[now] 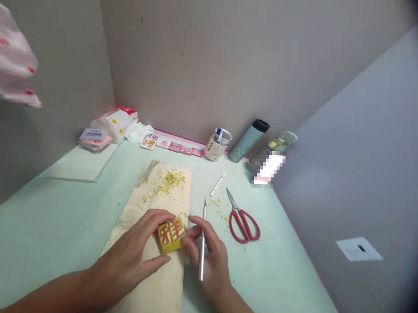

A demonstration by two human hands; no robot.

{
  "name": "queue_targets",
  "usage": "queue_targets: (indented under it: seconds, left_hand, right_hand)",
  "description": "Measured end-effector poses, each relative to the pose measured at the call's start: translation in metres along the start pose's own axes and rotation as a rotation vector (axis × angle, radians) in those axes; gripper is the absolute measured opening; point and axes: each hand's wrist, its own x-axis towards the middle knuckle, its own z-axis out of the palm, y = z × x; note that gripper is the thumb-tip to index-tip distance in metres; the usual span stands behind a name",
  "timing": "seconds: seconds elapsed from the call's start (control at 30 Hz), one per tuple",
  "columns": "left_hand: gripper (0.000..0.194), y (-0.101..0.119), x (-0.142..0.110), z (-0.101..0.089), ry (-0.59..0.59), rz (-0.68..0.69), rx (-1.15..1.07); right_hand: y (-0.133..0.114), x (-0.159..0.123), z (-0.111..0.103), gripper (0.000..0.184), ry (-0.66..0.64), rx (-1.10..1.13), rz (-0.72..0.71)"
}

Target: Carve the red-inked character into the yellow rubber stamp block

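Over the long pale wooden board point(154, 292), a square yellow block with a red character on its face point(171, 236)

Between the left hand point(132, 252) and the right hand point(209, 255), near the board's right edge, the block is turned with its character facing up, probably to keep the strokes in clear sight; whether it rests on the wood or is lifted, I cannot tell. The left hand curls around its left side, index finger at the far edge and thumb by the near one, a hold that seems meant to steady it while leaving the face uncovered. The right hand grips a slim silver craft knife point(202, 262) among bent fingers, blade pointing away from the body; tucked so, it probably frees the fingertips beside the block's right edge.

Farther up the board lies a loose heap of yellow-green shavings point(171, 182), presumably kept there to spare the pale green table point(276, 275). To the right, red-handled metal scissors point(237, 209) and a thin white stick with yellow bands point(217, 185) lie within easy reach. At the back, a row of pink tiles with characters point(185, 148), a labelled clear jar point(214, 149) and a blue-grey tumbler with a black lid point(247, 142) seem set aside to leave working room.
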Motion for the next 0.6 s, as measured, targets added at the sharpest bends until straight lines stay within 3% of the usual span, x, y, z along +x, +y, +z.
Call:
queue_targets:
  seconds: [0.23, 0.4, 0.6]
  left_hand:
    - [0.053, 0.0028, -0.0018, -0.0026, -0.010, 0.106, 0.199]
    - [0.072, 0.0042, -0.0017, -0.0040, -0.033, 0.090, 0.289]
    - [0.059, 0.0062, -0.0008, -0.0024, -0.037, 0.103, 0.272]
  right_hand:
    - [-0.0005, -0.0003, 0.0027, 0.034, -0.029, 0.008, 0.039]
    - [-0.0001, 0.0014, 0.0021, 0.030, -0.050, 0.015, 0.113]
    - [0.0007, 0.0013, 0.0024, 0.028, -0.065, -0.020, 0.078]
